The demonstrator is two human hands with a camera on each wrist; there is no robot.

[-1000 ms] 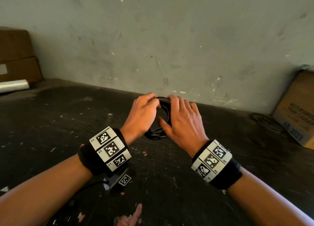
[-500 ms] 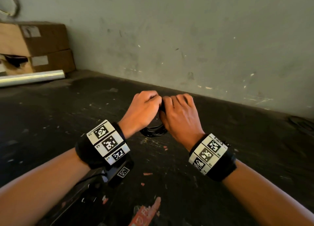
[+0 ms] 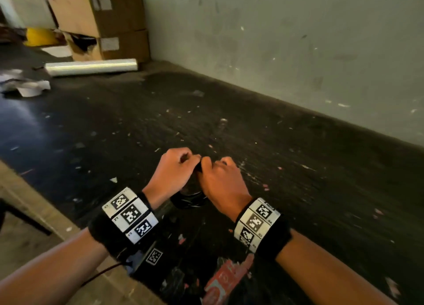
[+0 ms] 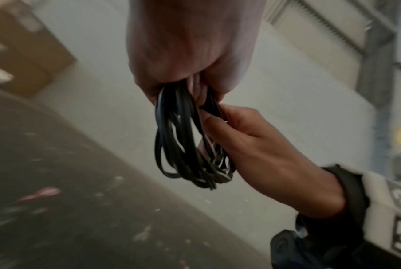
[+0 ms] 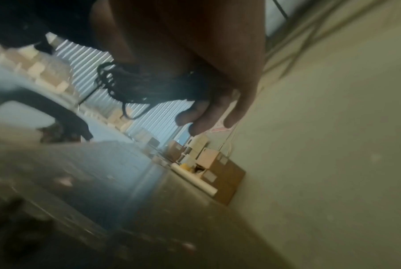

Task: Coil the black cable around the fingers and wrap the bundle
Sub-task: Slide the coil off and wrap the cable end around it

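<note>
The black cable (image 3: 190, 199) is a bundle of several loops held above the dark table (image 3: 160, 121). My left hand (image 3: 189, 159) and right hand (image 3: 212, 165) meet knuckle to knuckle and both grip the bundle's top. Only the bottom loops show below them in the head view. In the left wrist view the cable (image 4: 183, 138) hangs from my left hand (image 4: 190, 85), while my right hand (image 4: 214, 113) pinches a strand on its right side. The right wrist view is dark: the cable (image 5: 149, 85) lies under my right hand (image 5: 208, 112), whose fingers curl over it.
Stacked cardboard boxes (image 3: 103, 17) and a roll of clear film (image 3: 91, 67) sit at the far left against the grey wall (image 3: 298, 52). White paper scraps (image 3: 25, 86) lie at the left. The table's near edge (image 3: 34, 201) runs diagonally by my left forearm.
The open ring of cable has been squeezed into a narrow bundle as both hands curled into fists on it. The view has swung left, showing more boxes.
</note>
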